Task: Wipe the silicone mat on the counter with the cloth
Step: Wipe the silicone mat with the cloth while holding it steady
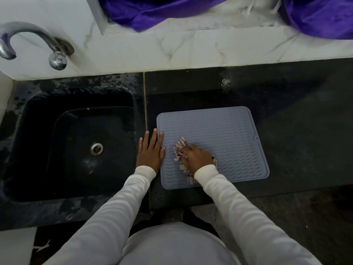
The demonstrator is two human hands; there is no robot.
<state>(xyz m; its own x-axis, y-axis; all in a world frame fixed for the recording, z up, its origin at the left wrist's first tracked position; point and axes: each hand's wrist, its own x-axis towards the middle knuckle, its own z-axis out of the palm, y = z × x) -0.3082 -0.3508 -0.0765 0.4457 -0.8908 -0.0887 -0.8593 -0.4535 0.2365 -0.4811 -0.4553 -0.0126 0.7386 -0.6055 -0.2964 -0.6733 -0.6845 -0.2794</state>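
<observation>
A dark worktop (286, 131) is seen across the middle of the view, and a black sink (76, 150) is sunk into it at 9 o'clock, with a metal drain (96, 149) in its floor. Behind the worktop, at 12 o'clock, a white marble ledge (172, 52) is seen, and purple fabric (315, 18) is laid over it. A curved metal tap (36, 41) is fixed at 10 o'clock above the sink. The grey-blue silicone mat (229, 134), with a wavy ribbed surface, is laid flat on the worktop just right of the centre, near the front edge. The left hand (150, 152) is placed flat and open at 9 o'clock of the mat, the fingers spread, the palm on the worktop and the fingertips touching the mat's left edge; nothing is held by it. The right hand (196, 156) is pressed down on the lower left part of the mat, its fingers curled over a crumpled striped cloth (179, 148), which is held against the mat. Both arms are covered by white sleeves (238, 207).
</observation>
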